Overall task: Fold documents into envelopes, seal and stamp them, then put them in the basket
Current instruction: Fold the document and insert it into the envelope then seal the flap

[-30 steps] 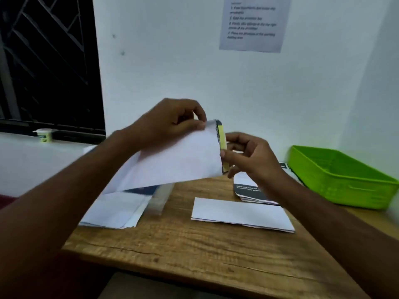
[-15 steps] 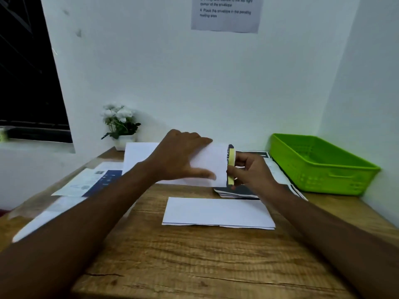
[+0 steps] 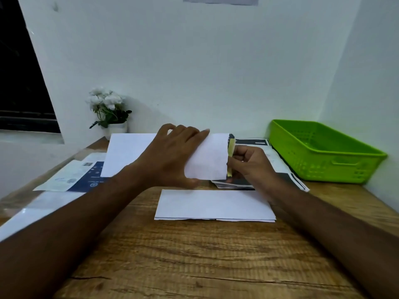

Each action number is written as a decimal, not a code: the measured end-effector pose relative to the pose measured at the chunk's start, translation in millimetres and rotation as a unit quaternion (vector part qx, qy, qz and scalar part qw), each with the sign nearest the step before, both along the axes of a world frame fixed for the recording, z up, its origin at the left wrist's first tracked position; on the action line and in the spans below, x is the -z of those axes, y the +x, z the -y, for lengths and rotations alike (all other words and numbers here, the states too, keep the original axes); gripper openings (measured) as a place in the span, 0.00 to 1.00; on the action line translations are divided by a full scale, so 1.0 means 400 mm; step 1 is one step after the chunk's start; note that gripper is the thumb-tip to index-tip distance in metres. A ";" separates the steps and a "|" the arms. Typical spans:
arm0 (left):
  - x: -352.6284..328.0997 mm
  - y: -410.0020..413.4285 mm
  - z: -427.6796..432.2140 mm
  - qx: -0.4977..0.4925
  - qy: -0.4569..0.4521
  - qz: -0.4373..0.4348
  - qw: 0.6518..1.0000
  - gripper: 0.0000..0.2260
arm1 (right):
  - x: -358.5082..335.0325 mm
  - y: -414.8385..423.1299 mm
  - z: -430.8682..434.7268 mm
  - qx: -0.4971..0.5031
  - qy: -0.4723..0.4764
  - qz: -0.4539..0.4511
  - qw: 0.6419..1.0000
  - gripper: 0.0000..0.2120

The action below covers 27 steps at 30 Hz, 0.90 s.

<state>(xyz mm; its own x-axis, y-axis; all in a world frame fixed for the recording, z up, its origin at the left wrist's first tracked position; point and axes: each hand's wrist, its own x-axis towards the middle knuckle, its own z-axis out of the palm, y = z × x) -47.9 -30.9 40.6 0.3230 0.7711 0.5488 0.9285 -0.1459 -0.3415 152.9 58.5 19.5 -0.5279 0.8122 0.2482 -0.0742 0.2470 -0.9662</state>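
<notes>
A white envelope is held above the back of the wooden table, its open end with a yellow adhesive strip pointing right. My left hand grips the envelope, fingers over its top and thumb under its lower edge. At the open end my right hand pinches the yellow strip with curled fingers. A folded white document lies flat on the table just in front of both hands. The green basket stands at the back right and looks empty.
A stack of printed documents lies under my right hand beside the basket. More papers and a blue-and-white sheet spread along the left edge. A small white flower pot stands by the back wall.
The envelope and both hands came down from mid-air toward the table's back. My left hand changed from pinching the top edge to spreading over the envelope. The camera tilted down.
</notes>
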 end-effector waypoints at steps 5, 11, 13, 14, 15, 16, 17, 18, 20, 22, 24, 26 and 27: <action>-0.012 0.001 0.010 0.010 0.013 -0.001 1.000 0.47 | -0.008 0.006 0.010 0.014 -0.028 0.022 0.999 0.03; -0.014 0.005 0.012 0.014 0.013 -0.014 1.000 0.46 | -0.011 0.011 0.016 0.017 -0.035 0.034 0.999 0.02; -0.014 0.001 0.012 0.001 0.011 -0.040 0.999 0.48 | -0.008 0.014 0.014 0.008 -0.037 0.028 0.999 0.04; -0.015 -0.003 0.011 -0.006 0.012 -0.055 0.998 0.49 | -0.007 0.014 0.013 0.005 -0.039 0.026 0.999 0.04; -0.016 -0.008 0.010 -0.011 0.012 -0.065 0.998 0.49 | -0.009 0.015 0.014 0.003 -0.041 0.025 0.999 0.04; -0.018 -0.014 0.010 -0.015 0.011 -0.069 0.997 0.49 | -0.011 0.017 0.011 0.001 -0.040 0.025 0.999 0.04; -0.023 -0.022 0.010 -0.019 0.013 -0.070 0.997 0.49 | -0.015 0.020 0.009 -0.001 -0.037 0.028 0.999 0.05; -0.029 -0.031 0.010 -0.024 0.016 -0.071 0.997 0.49 | -0.020 0.026 0.005 -0.003 -0.023 0.043 0.999 0.05; -0.043 -0.053 0.013 -0.038 0.024 -0.064 0.997 0.49 | -0.034 0.048 -0.003 -0.016 0.059 0.124 0.990 0.07; -0.047 -0.078 0.013 -0.057 0.024 -0.055 0.997 0.50 | -0.050 0.069 -0.001 -0.051 0.202 0.265 0.941 0.10; -0.040 -0.102 0.006 -0.074 0.012 -0.054 0.996 0.51 | -0.057 0.076 0.016 -0.090 0.310 0.427 0.845 0.20; -0.030 -0.123 0.000 -0.080 0.001 -0.053 0.995 0.50 | -0.058 0.066 0.040 -0.108 0.358 0.512 0.773 0.29; -0.028 -0.133 -0.002 -0.078 -0.001 -0.051 0.996 0.50 | -0.056 0.058 0.049 -0.120 0.363 0.515 0.768 0.31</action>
